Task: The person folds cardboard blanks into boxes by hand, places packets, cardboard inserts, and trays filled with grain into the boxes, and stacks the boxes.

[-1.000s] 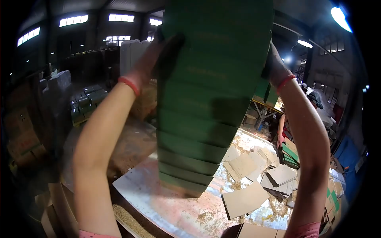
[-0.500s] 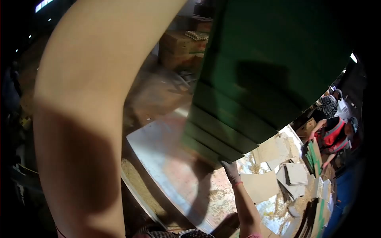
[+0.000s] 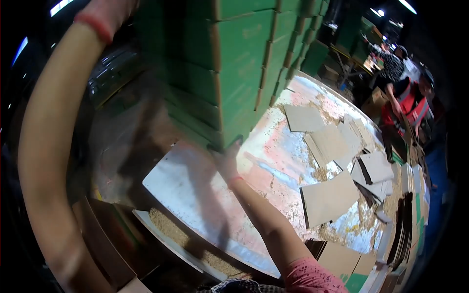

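A tall stack of green cardboard boxes [image 3: 239, 68] fills the upper middle of the head view, leaning slightly above a pale table. My right hand [image 3: 227, 161], in a thin glove with a red cuff, grips the stack's lower corner, with fingers curled at its bottom edge. High at the upper left, my left hand [image 3: 110, 17] wears a similar glove and lies beside the stack's upper part. The frame edge and shadow hide its fingers, so its hold cannot be made out.
Flat brown cardboard sheets [image 3: 330, 195] and crumbs of debris litter the worn table [image 3: 259, 180]. A trough of sawdust-like bits [image 3: 176, 234] runs along the near edge. At right, a person in a red vest [image 3: 413, 105] handles cardboard; another person [image 3: 391, 66] stands behind.
The green stack has swung left and become more upright, showing its side face. My right hand has moved left and up with it. My left arm has shifted left, bringing its gloved hand into view.
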The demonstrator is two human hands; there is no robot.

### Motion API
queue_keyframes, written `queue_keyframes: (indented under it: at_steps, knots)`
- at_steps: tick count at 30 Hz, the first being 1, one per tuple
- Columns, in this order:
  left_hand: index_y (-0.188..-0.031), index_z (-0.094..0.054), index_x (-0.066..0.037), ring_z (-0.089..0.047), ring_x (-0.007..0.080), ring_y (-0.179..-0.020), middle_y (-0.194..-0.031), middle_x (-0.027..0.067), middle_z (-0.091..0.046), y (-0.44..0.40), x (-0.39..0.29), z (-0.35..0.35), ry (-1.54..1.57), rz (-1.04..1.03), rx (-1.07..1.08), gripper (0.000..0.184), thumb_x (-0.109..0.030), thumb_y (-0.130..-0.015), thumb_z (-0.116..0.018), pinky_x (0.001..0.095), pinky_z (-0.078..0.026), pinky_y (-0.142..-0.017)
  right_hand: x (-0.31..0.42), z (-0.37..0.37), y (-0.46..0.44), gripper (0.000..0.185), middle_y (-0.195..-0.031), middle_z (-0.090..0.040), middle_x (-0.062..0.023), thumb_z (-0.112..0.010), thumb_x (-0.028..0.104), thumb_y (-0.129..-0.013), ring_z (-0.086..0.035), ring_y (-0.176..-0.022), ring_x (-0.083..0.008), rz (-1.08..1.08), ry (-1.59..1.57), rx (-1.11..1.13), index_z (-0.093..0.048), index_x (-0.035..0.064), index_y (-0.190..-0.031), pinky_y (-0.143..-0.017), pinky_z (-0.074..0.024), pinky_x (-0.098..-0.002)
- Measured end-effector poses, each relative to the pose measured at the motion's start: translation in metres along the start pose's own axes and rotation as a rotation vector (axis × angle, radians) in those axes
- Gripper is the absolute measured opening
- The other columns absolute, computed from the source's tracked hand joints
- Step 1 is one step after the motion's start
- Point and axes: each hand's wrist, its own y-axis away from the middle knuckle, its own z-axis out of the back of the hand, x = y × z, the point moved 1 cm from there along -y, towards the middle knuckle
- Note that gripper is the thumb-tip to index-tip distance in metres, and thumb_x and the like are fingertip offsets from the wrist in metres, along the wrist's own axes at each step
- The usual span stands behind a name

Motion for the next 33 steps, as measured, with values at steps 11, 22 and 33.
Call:
queue_keyframes:
  at_steps: [11, 22, 33]
  knots:
    - [-0.143, -0.031, -0.006, -0.045, 0.0349, -0.124, -0.139, 0.0222, -0.041, 0.036, -0.118, -0.012, 0.357, -0.071, -0.22, 0.053, -0.018, -0.095, -0.049, 0.0371, -0.036, -0.105, -0.003, 0.097, 0.02, 0.116, -0.148, -0.016, -0.0329, -0.073, 0.056, -0.069, -0.019, -0.139, -0.0423, 0.092, 0.103, 0.413, -0.007, 0.0007, -0.147, -0.112, -0.0243, -0.044]
    - [-0.139, -0.029, 0.006, -0.034, 0.0342, -0.133, -0.145, 0.0251, -0.031, 0.507, -0.138, -0.348, 0.447, -0.096, 0.801, 0.054, -0.025, -0.098, -0.048, 0.0359, -0.027, -0.111, -0.13, 0.673, 0.35, 0.071, -0.132, -0.043, -0.0335, -0.057, 0.043, -0.086, -0.037, -0.127, -0.045, -0.525, 1.373, -0.768, -0.039, -0.0063, -0.134, -0.107, -0.0283, -0.0497]
    - [-0.146, -0.01, 0.007, -0.022, 0.0296, -0.139, -0.151, 0.0228, -0.018, 0.698, -0.25, -0.383, 0.59, 0.312, 0.815, 0.083, -0.042, -0.093, -0.052, 0.0355, -0.021, -0.113, -0.186, 0.838, 0.435, 0.042, -0.114, -0.056, -0.0249, -0.052, 0.016, -0.082, -0.056, -0.107, -0.0353, -0.459, 0.064, -0.495, -0.05, 0.0008, -0.121, -0.092, -0.0433, -0.0366]
